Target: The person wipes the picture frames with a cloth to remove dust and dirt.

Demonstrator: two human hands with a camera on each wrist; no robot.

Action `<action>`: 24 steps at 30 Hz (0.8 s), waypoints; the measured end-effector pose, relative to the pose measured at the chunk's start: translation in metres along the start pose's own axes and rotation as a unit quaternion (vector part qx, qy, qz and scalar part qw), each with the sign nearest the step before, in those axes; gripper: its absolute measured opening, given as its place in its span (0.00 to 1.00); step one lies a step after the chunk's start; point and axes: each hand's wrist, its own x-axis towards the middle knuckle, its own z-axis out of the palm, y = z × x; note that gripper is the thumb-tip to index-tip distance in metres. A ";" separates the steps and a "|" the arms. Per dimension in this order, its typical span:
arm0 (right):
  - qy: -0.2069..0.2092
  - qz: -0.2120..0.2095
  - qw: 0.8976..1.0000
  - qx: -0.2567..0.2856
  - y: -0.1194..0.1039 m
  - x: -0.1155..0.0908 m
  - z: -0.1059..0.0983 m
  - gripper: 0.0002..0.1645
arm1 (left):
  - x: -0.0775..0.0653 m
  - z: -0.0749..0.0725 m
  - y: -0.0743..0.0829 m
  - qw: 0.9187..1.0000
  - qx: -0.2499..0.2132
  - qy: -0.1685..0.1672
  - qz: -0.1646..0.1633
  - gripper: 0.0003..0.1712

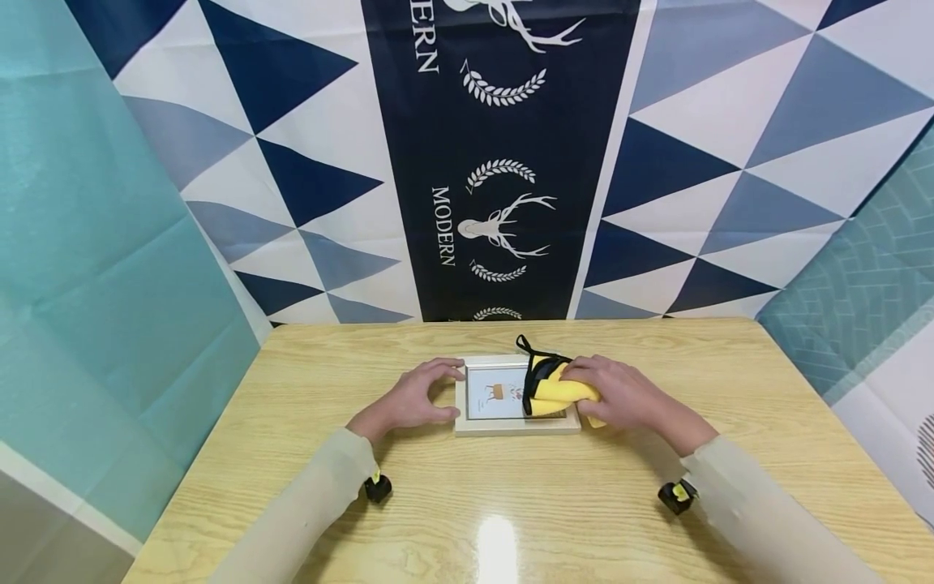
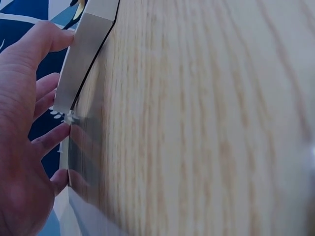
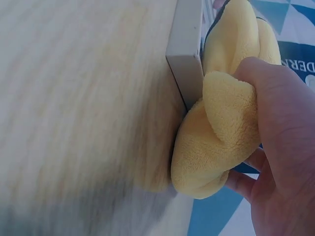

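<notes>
A pale picture frame (image 1: 518,431) lies flat on the wooden table, a small deer picture (image 1: 496,392) behind its pane. At its left end is my left hand (image 1: 419,396), thumb and fingers spread around the edge and touching it. The left wrist view shows the thumb against the side of the frame (image 2: 81,59). My right hand (image 1: 613,391) grips a bunched yellow cloth (image 1: 565,393) with black trim and a black loop. This cloth covers the right part of the pane, and in the right wrist view it bulges over the frame's end (image 3: 189,46).
The wooden table (image 1: 496,478) reaches back to a patterned wall hanging (image 1: 511,162). Teal fabric (image 1: 109,243) hangs at the left, and another patterned sheet stands at the right. Each sleeve's cuff carries a small black device, such as the right one (image 1: 677,496).
</notes>
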 end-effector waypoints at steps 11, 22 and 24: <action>-0.008 0.028 0.999 0.015 0.013 0.019 0.001 0.18 | 0.001 0.000 0.001 1.000 0.009 -0.005 -0.004 0.38; -0.007 0.029 0.999 0.012 0.017 0.027 0.007 0.19 | 0.001 -0.002 0.000 1.000 0.006 -0.003 0.003 0.37; -0.008 0.029 0.999 0.009 0.017 0.027 0.007 0.19 | 0.002 -0.003 -0.001 1.000 0.007 -0.004 0.006 0.36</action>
